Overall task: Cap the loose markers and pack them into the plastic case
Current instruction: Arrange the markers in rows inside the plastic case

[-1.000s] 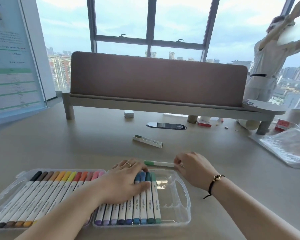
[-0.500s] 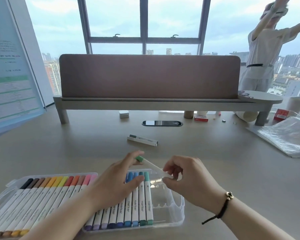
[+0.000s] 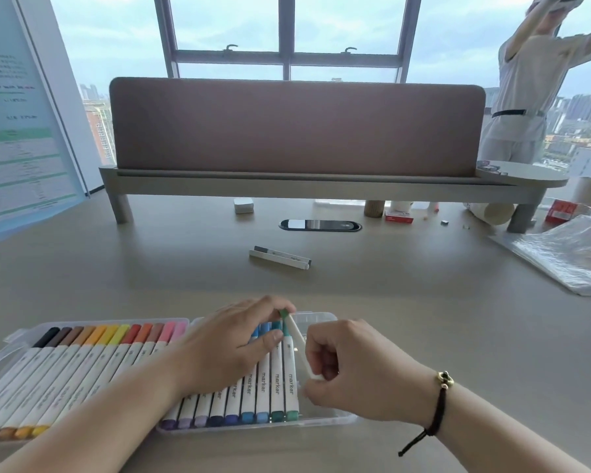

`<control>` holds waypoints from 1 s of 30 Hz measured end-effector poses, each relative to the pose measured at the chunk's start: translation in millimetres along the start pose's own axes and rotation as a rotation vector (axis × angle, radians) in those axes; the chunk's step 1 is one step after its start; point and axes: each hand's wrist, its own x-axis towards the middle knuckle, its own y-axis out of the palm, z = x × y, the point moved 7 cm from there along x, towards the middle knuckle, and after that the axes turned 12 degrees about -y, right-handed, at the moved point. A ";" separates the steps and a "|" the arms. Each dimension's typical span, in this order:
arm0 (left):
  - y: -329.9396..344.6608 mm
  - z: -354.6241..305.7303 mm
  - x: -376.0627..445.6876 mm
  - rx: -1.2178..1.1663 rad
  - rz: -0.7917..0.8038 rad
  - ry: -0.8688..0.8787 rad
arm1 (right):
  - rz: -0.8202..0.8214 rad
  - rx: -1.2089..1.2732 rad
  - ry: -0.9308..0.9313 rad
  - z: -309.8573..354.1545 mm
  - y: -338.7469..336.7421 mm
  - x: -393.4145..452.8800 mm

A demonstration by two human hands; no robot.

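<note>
An open clear plastic case (image 3: 325,418) lies at the near edge of the table, both halves lined with white markers with coloured caps. A white marker with a green cap (image 3: 296,336) is held tilted over the right half, beside the last green marker in the row. My left hand (image 3: 232,343) pinches its green cap end. My right hand (image 3: 352,370) grips its lower white end. Two more loose markers (image 3: 280,257) lie side by side further back on the table.
A grey desk shelf with a brown panel (image 3: 297,131) spans the back. A plastic sleeve (image 3: 570,254) lies at the right, a blue poster board (image 3: 21,131) leans at the left. Small items sit under the shelf. A person (image 3: 533,90) stands by the window.
The green-capped marker was lifted off the table behind the case and brought down, tilted, over the right half. Both hands moved with it toward me.
</note>
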 end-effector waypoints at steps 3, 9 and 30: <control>-0.7 0.2 -0.8 -0.028 0.002 -0.008 | 0.037 0.008 -0.014 4.5 0.6 -0.7; 2.1 1.5 -0.3 -0.034 0.017 0.020 | -0.033 0.076 0.045 -1.8 -8.9 -1.8; 1.8 11.4 4.5 0.120 -0.079 -0.148 | 0.019 0.109 0.058 -8.8 -1.8 -0.9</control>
